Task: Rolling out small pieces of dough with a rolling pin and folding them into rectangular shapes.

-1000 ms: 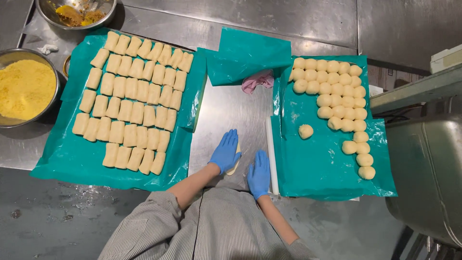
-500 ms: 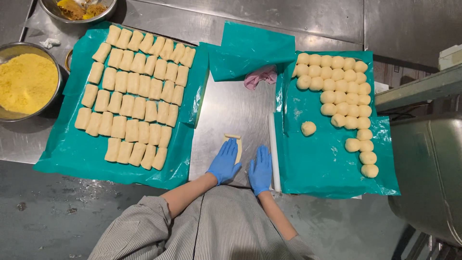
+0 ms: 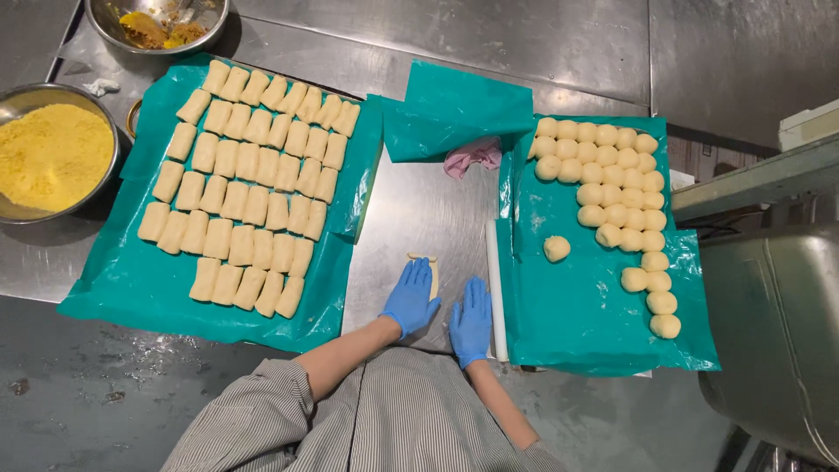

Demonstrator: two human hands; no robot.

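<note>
Both hands have slid a little way back toward the person since the earlier picture, and more of the dough strip (image 3: 426, 269) now shows past the fingertips; the strip lies on the steel table (image 3: 411, 210), between the two green sheets. The left hand (image 3: 410, 299) lies flat on the near end of the strip, fingers together, pressing and not gripping; the right hand (image 3: 471, 320) lies flat on the table just beside it, fingers together, holding nothing. Both hands wear blue gloves.

A thin white rolling pin (image 3: 495, 293) lies just right of the right hand, along the edge of the right sheet (image 3: 577, 323); on that sheet sit many round dough balls (image 3: 612, 192), and one ball (image 3: 556, 248) sits apart from the rest. On the left sheet (image 3: 131, 288) lie rows of rolled dough pieces (image 3: 253, 192). A bowl of yellow crumbs (image 3: 52, 156) stands at the far left; a second bowl (image 3: 157, 19) stands at the top; a pink cloth (image 3: 472, 157) lies near a folded green sheet (image 3: 454, 109).

It looks like the strip is being rolled up by hand; to do this well, the palm should press softly and evenly, so the roll stays straight and tight like the ones in the rows; pushing too hard would squash it.
</note>
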